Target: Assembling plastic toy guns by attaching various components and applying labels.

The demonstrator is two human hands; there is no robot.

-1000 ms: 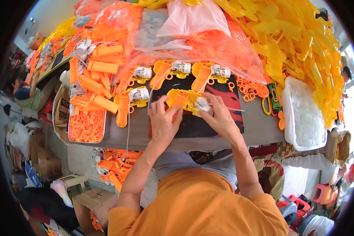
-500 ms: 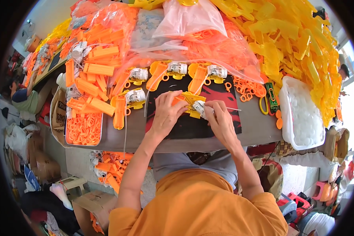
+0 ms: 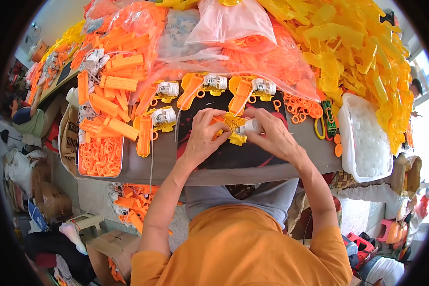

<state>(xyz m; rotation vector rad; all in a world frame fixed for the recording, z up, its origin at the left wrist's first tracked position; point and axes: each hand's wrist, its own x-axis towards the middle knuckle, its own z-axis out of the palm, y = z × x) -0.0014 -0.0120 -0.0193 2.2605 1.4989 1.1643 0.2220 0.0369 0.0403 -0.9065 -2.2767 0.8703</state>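
Over the black-and-red mat [image 3: 214, 155], a toy gun half-shell [image 3: 237, 138] of yellow plastic lies between my hands. A white cylindrical unit [image 3: 250, 126] sits at its right side. My left hand [image 3: 202, 136] is closed, thumb and fingers pinching the shell's left part; the fingertips partly cover what is there. My right hand [image 3: 277, 136] curls round the white unit, thumb below and fingers above. Just beyond stand several similar yellow assemblies [image 3: 214, 83] with orange handles and white cylinders; another assembly [image 3: 163, 119] lies left of the mat.
Orange parts [image 3: 110, 107] pile up at left, above a tray of small orange rings [image 3: 100, 157]. Bagged orange parts [image 3: 271, 57] and yellow shells [image 3: 343, 43] fill the back. At right are green-and-yellow scissors [image 3: 328, 119] and a white bin [image 3: 350, 157] of translucent pieces.
My right hand has shifted up and turned inward, its fingers now further over the far side of the white unit. The unit has swung to point rightward. My left hand stays nearly in place.
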